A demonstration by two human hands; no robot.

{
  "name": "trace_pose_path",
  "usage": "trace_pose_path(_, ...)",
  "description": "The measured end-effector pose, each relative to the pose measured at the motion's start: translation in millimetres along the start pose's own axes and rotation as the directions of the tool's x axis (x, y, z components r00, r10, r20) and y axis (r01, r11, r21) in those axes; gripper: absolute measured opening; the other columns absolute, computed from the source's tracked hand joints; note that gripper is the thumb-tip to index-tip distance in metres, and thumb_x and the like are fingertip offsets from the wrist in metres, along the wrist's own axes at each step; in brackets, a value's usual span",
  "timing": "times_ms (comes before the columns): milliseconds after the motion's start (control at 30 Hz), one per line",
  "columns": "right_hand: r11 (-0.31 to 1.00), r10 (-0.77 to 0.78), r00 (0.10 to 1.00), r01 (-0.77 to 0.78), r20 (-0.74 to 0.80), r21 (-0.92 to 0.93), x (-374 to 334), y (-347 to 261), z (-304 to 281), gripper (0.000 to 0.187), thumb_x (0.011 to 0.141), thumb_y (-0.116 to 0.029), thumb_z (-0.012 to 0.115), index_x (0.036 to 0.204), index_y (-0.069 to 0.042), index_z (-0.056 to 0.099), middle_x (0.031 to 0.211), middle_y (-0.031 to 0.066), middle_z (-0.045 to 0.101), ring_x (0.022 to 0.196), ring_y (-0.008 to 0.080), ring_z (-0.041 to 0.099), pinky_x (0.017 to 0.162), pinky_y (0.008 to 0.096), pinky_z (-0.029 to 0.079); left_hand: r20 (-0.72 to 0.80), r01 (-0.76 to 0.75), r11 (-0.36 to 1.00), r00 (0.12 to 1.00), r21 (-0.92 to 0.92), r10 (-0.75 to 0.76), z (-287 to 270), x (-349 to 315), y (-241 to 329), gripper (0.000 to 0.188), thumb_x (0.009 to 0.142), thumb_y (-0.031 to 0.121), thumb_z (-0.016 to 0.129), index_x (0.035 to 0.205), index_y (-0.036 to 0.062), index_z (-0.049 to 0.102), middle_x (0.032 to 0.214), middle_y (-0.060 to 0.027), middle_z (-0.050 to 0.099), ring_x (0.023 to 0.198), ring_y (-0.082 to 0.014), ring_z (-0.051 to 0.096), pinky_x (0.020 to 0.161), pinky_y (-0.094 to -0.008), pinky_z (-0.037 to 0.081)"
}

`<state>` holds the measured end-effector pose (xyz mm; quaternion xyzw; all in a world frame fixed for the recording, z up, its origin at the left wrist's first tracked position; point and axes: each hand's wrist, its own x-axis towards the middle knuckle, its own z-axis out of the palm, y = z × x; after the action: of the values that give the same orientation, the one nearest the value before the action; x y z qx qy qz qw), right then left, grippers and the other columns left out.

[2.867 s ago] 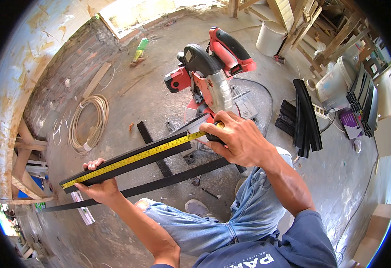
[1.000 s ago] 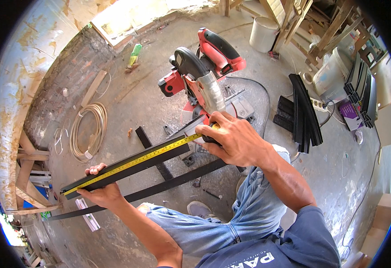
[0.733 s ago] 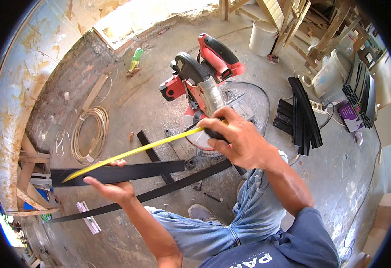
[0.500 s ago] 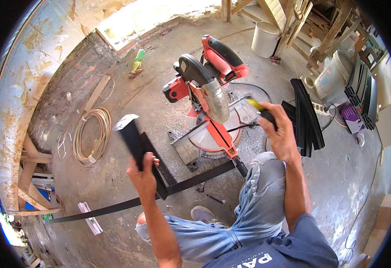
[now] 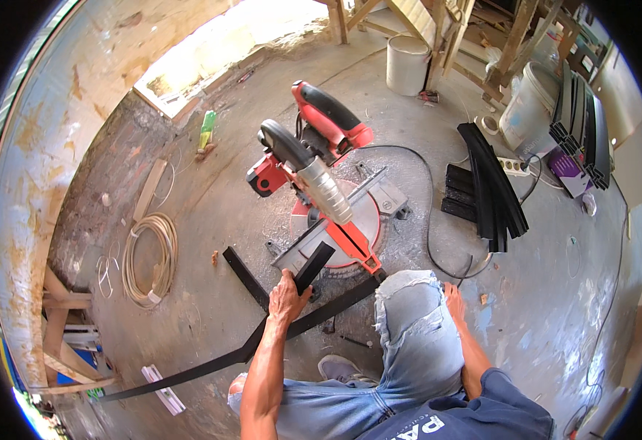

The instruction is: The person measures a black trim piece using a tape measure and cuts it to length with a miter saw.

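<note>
In front of me a red and black mitre saw (image 5: 325,192) stands on the floor, its head raised over the round base. My left hand (image 5: 289,299) is closed around a short black profile (image 5: 318,264), whose far end points at the saw's near left edge. Under that forearm a long black strip (image 5: 336,308) runs from the saw's front down to the left. Another short black piece (image 5: 244,275) lies on the floor left of my left hand. My right hand (image 5: 454,302) is low beside my right knee, which hides part of its fingers; what it holds, if anything, does not show.
A coiled cable (image 5: 150,260) and a wooden strip (image 5: 149,191) lie at left. Black profiles (image 5: 493,191) are piled at right near a power strip (image 5: 511,167), white buckets (image 5: 407,64) and a purple box (image 5: 569,174). The saw's cord (image 5: 429,213) loops across the floor.
My left hand has swung the black profile from upright at the left down toward the saw. My right hand has dropped to beside the knee; the black and yellow tape measure it held is out of sight.
</note>
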<state>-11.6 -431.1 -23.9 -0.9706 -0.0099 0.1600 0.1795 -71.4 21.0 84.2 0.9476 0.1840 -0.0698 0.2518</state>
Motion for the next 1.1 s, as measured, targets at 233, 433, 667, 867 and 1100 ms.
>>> trace_pose_path(233, 0.905, -0.392, 0.893, 0.331, -0.222, -0.268, 18, -70, -23, 0.054, 0.077, -0.025, 0.076, 0.123, -0.004, 0.058, 0.124, 0.0155, 0.057, 0.122, 0.0340, 0.052, 0.095, 0.0486, 0.047, 0.101, -0.060, 0.975, 0.994, 0.215, 0.039, 5, 38, -2, 0.063, 0.079, 0.034, 0.080, 0.111, -0.0012, 0.039, 0.090, -0.0283, 0.068, 0.085, -0.0453, 0.069, 0.075, -0.0517, 0.055)
trace_pose_path(433, 0.364, -0.913, 0.342, 0.929, -0.223, -0.065, 58, -198, 11, 0.053, 0.084, -0.024, 0.062, 0.135, -0.008, 0.055, 0.133, 0.0171, 0.055, 0.111, 0.0322, 0.060, 0.094, 0.0460, 0.050, 0.179, -0.136, 0.951, 0.980, 0.278, 0.088, 8, 53, 8, 0.062, 0.077, 0.032, 0.077, 0.112, -0.0018, 0.038, 0.084, -0.0265, 0.069, 0.081, -0.0428, 0.070, 0.075, -0.0501, 0.055)
trace_pose_path(667, 0.313, -0.930, 0.250, 0.923, -0.269, -0.223, 94, -261, 30, 0.036, 0.083, -0.022, 0.059, 0.115, -0.007, 0.060, 0.105, 0.0056, 0.054, 0.103, 0.0215, 0.052, 0.086, 0.0370, 0.042, 0.169, -0.162, 0.951, 0.978, 0.262, 0.120, 8, 71, 15, 0.065, 0.072, 0.029, 0.080, 0.113, -0.0007, 0.039, 0.085, -0.0280, 0.068, 0.082, -0.0453, 0.069, 0.076, -0.0515, 0.054)
trace_pose_path(867, 0.354, -0.897, 0.279, 0.918, -0.343, -0.181, 95, -267, 44, 0.037, 0.083, -0.024, 0.060, 0.115, -0.006, 0.060, 0.111, 0.0081, 0.055, 0.105, 0.0237, 0.052, 0.090, 0.0397, 0.043, 0.125, -0.304, 0.923, 0.951, 0.236, 0.282, 14, 71, -11, 0.055, 0.076, 0.028, 0.076, 0.113, 0.0018, 0.044, 0.099, -0.0251, 0.065, 0.087, -0.0467, 0.066, 0.076, -0.0543, 0.053)
trace_pose_path(1100, 0.379, -0.885, 0.293, 0.905, -0.361, -0.195, 104, -262, 50, 0.040, 0.084, -0.030, 0.063, 0.117, -0.007, 0.059, 0.117, 0.0085, 0.054, 0.111, 0.0244, 0.051, 0.092, 0.0409, 0.043, 0.000, -0.381, 0.844, 0.911, 0.377, 0.411, 33, 68, -10, 0.065, 0.084, 0.027, 0.073, 0.134, -0.0038, 0.045, 0.114, -0.0185, 0.051, 0.100, -0.0367, 0.060, 0.074, -0.0462, 0.056)
